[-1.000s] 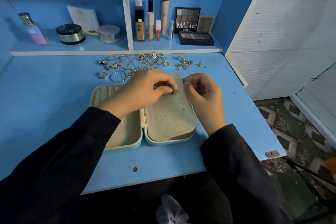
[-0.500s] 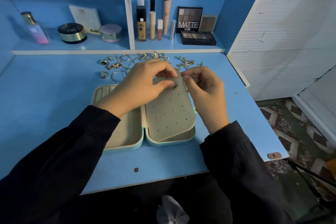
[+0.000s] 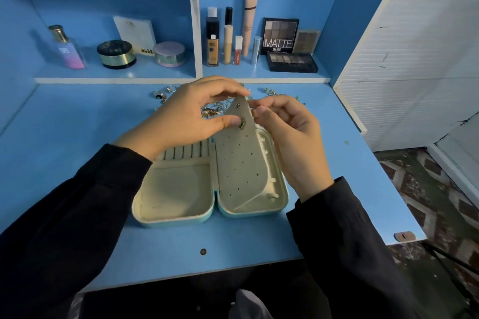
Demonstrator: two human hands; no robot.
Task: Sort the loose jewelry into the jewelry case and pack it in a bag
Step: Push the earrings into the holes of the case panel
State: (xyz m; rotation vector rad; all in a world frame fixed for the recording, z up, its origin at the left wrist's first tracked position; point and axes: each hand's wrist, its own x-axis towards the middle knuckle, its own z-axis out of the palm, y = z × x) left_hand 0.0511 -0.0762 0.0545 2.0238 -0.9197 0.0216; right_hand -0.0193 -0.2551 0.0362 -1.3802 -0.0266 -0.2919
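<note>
An open teal jewelry case [image 3: 178,219] with cream lining lies on the blue desk. Its perforated earring flap [image 3: 239,163] is lifted up on edge. My left hand [image 3: 186,119] grips the flap's top, thumb pressing a green earring [image 3: 242,123] against its front. My right hand [image 3: 287,132] pinches at the flap's back edge behind the earring; what its fingertips hold is hidden. Loose jewelry [image 3: 212,109] lies in a pile behind the hands, mostly hidden.
Rings [image 3: 162,94] lie at the pile's left. On the shelf behind stand a perfume bottle [image 3: 66,46], round jars [image 3: 116,54], cosmetic tubes [image 3: 228,39] and eyeshadow palettes [image 3: 291,62]. The desk's right edge [image 3: 404,215] drops to a tiled floor.
The earring flap has been raised from nearly flat to steeply upright. Both hands rose with it, and the camera view moved closer.
</note>
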